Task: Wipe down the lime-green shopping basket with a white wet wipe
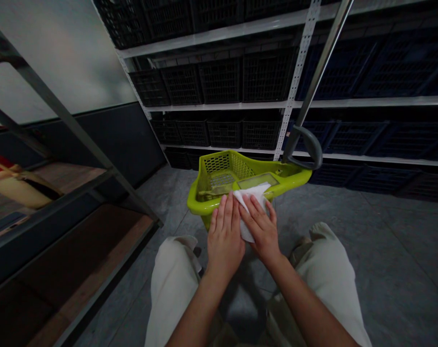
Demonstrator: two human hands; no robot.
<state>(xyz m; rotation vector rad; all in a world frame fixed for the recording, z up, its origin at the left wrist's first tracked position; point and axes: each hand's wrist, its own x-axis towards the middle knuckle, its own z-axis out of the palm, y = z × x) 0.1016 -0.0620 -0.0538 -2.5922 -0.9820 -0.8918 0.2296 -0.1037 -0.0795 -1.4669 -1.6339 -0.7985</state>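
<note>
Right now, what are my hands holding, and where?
Nothing gripped: right hand presses white cloth flat on green mop bucket rim; left hand beside it.

White cloth (255, 193): crumpled, draped over the near rim of the lime-green plastic bucket (291, 180), its lower part hanging down the outer wall, half covered by the right hand (264, 231). Bucket: upright on the floor (385, 250), with a perforated basket section at its far left.

Head camera (worn) looks forward-down.
</note>
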